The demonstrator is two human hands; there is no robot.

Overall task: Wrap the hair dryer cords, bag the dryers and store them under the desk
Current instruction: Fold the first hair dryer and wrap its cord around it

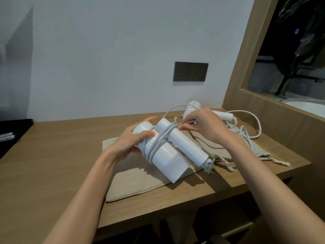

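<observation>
Your left hand (131,140) is gripping the white hair dryer (165,155) while your right hand (202,125) is pinching its cord (159,140) above the beige bag (133,182) on the worktop (52,164).

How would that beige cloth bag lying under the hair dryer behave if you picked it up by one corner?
The beige bag would probably droop and fold: it lies flat and creased on the desk, like soft fabric. It looks empty, so likely light. Its surface looks woven and matte, so it should grip rather than slip, though the hair dryer over it may be pinning it.
</observation>
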